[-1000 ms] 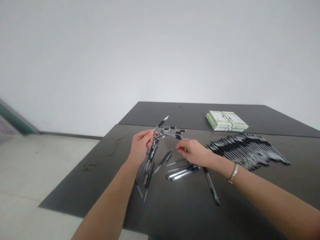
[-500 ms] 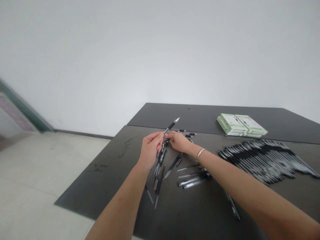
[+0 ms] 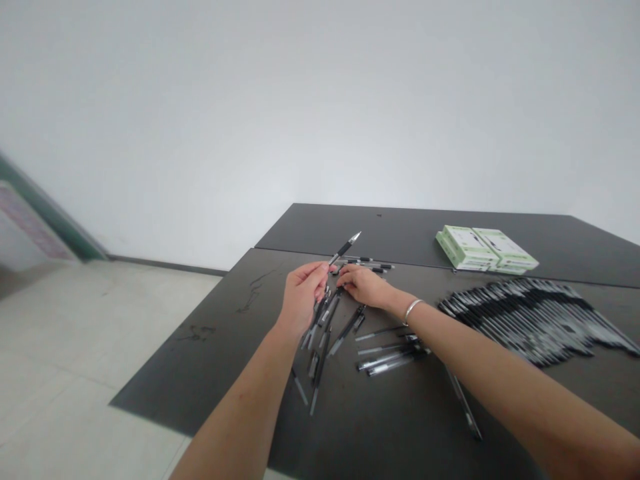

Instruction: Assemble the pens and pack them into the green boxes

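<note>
My left hand [image 3: 303,295] is closed around a black pen [image 3: 345,248] whose silver tip points up and to the right, with more pens hanging below the fingers. My right hand [image 3: 364,287], a silver bracelet on its wrist, rests just right of it with fingers curled on the loose pens [image 3: 350,327] scattered over the dark table [image 3: 380,413]. What the right fingers pinch is too small to name.
A neat row of several black pens [image 3: 530,313] lies to the right. Two green-and-white boxes [image 3: 485,248] sit at the back right. The table's left edge drops to a pale tiled floor [image 3: 75,347].
My right hand moved left from the middle pens to beside my left hand, then settled lower on the pile. The view shifted left.
</note>
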Action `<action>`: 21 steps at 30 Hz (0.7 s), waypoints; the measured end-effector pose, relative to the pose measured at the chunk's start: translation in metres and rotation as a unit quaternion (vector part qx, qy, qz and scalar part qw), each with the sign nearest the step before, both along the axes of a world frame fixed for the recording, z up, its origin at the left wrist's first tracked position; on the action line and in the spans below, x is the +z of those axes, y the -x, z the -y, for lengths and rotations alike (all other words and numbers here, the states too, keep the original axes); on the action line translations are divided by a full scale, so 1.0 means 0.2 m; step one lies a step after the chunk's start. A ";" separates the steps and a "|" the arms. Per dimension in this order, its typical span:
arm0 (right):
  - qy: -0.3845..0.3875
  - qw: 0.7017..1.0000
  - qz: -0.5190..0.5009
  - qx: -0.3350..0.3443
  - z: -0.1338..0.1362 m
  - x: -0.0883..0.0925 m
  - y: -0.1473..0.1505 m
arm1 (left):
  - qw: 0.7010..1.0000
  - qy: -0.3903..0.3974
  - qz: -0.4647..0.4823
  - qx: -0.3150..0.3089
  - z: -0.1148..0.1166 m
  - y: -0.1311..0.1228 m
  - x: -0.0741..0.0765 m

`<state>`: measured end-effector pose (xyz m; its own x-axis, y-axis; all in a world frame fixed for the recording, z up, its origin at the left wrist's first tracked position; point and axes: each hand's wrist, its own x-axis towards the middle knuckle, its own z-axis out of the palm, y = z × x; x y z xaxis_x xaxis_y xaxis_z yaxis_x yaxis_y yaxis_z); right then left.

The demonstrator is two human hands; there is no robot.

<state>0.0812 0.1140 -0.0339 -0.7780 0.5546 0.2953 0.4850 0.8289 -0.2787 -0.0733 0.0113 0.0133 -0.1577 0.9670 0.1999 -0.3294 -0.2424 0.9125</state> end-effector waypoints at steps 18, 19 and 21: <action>0.010 1.000 -0.026 -0.011 0.11 0.05 -0.12 | 1.000 0.002 -0.002 0.003 0.01 0.00 0.00; 0.010 0.999 -0.031 -0.006 0.12 0.06 -0.10 | 1.000 0.002 -0.003 0.002 0.01 0.00 0.00; 0.011 0.999 -0.041 0.012 0.13 0.07 -0.05 | 1.000 0.001 -0.004 0.002 0.01 0.00 0.00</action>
